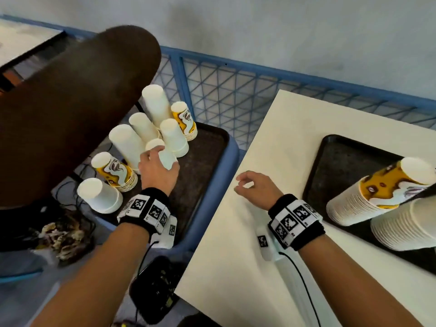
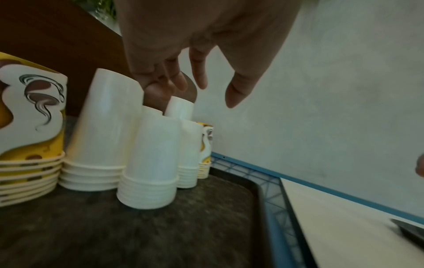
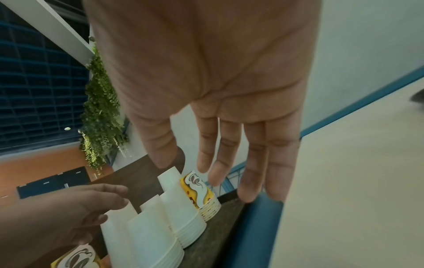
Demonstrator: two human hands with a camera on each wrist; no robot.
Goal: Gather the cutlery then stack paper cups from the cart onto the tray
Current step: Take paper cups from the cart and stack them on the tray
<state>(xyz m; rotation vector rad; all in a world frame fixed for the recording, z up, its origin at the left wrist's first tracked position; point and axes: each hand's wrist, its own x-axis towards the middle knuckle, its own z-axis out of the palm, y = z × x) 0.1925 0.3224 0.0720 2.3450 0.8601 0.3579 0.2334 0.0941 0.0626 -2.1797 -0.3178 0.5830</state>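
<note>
Two hands, left (image 1: 158, 172) over cups (image 1: 162, 155), right (image 1: 256, 188) relaxed

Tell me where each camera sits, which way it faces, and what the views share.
Head: worn on the head, facing down at the cart cups, the table tray, the left hand and the right hand.
Left wrist: looks along the left fingers onto those cups.
Right wrist: looks along the right palm toward those cups; the left hand shows too.
Shared: all three see the cart cups.
</note>
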